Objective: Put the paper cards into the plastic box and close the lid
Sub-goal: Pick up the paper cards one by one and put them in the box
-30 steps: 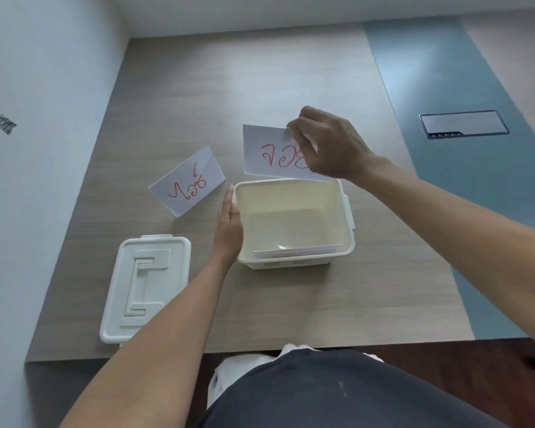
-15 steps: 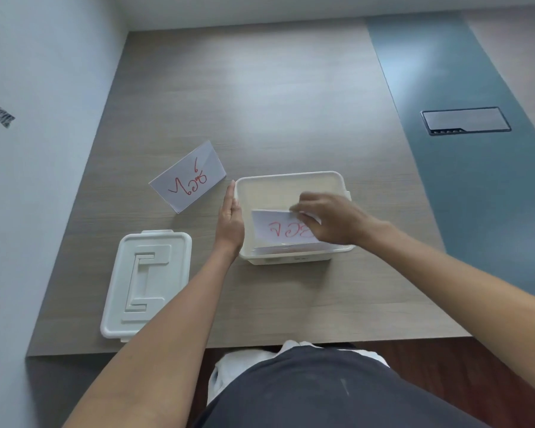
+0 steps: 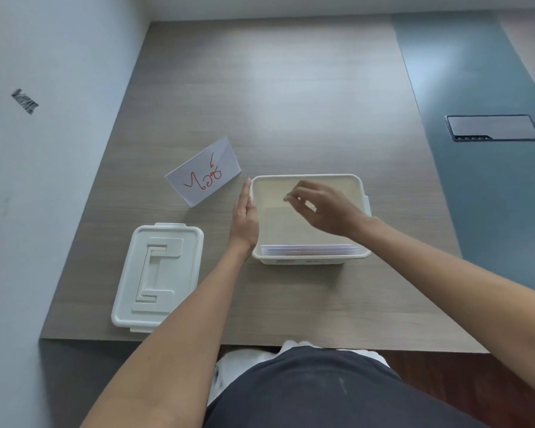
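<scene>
An open cream plastic box (image 3: 306,178) stands in the middle of the wooden table. A stack of white cards (image 3: 309,249) leans against its near wall inside. One white paper card (image 3: 203,172) with red writing lies on the table to the box's upper left. The white lid (image 3: 158,276) lies flat at the lower left. My left hand (image 3: 245,217) rests flat against the box's left wall. Over the box hovers my right hand (image 3: 322,210), empty, fingers loosely curled.
A white wall (image 3: 44,149) runs along the table's left edge. A blue strip (image 3: 482,186) with a dark recessed socket panel (image 3: 493,128) lies to the right. The table's near edge (image 3: 260,342) is just in front of my body.
My right hand lowered the card with red writing into the box, let it go against the near wall, and has lifted up empty. The left hand stayed on the box.
</scene>
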